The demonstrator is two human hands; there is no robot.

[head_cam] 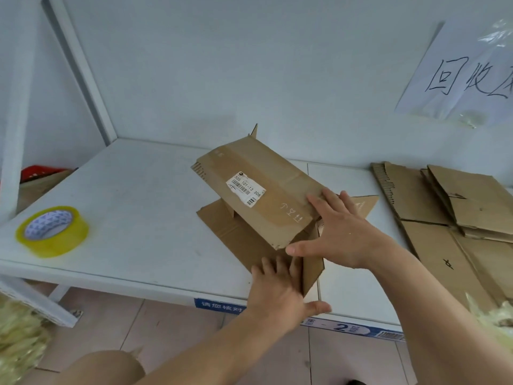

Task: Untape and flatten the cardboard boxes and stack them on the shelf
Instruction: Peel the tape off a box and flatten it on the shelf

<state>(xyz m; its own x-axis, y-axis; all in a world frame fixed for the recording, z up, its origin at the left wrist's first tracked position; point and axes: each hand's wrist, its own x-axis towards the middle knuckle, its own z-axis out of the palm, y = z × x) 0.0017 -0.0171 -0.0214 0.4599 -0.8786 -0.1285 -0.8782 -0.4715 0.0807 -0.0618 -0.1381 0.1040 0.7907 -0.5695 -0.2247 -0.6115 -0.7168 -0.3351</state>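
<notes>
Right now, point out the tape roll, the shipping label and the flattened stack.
tape roll [52,231], head view, on its yellow outer side.
shipping label [246,188], head view, on the white sticker's middle.
flattened stack [472,201], head view, on the top sheet.

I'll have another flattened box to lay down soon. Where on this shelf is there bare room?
The widest bare patch on the shelf lies between the tape roll and the half-collapsed box. A narrower strip runs between that box and the flattened stack. The right end is crowded with cardboard.
</notes>
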